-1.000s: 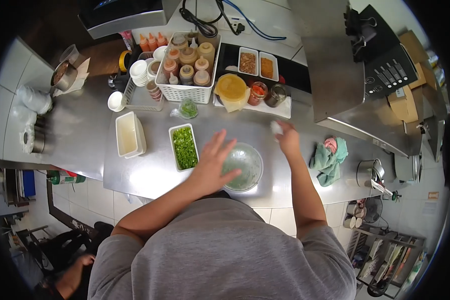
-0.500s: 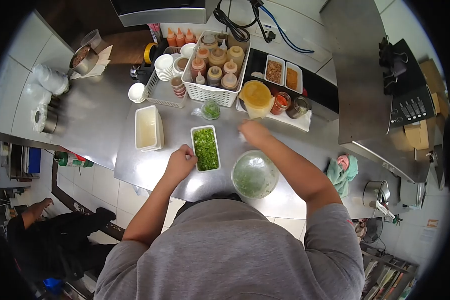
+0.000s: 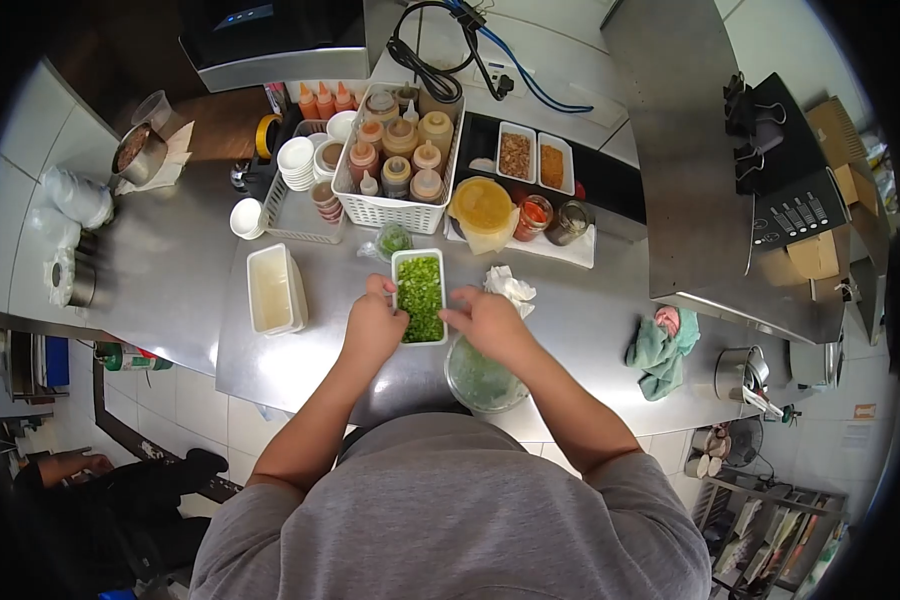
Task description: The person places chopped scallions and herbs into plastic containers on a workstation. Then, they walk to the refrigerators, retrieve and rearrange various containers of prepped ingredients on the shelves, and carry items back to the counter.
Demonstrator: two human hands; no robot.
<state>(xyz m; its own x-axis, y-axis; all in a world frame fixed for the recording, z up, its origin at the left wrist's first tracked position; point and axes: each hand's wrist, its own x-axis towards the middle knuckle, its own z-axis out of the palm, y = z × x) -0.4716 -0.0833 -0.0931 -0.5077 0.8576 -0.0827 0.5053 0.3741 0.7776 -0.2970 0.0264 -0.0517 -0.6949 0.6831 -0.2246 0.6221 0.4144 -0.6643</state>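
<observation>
Head view showed the left hand point(image 3: 373, 330) and right hand point(image 3: 492, 325), fingers parted from thumbs, at opposite long sides of a white tub point(image 3: 427, 342) of chopped greens point(image 3: 420, 290); whether they pinched it could not be told. Partly under the right forearm, a translucent bowl point(image 3: 480, 386) sat on the desk point(image 3: 580, 335).

White tub point(image 3: 426, 341) of chopped greens point(image 3: 420, 293)
Narrow, rectangular and open-topped, the tub is upright and well filled, just beyond and to the left of the round translucent bowl point(image 3: 482, 386).
</observation>
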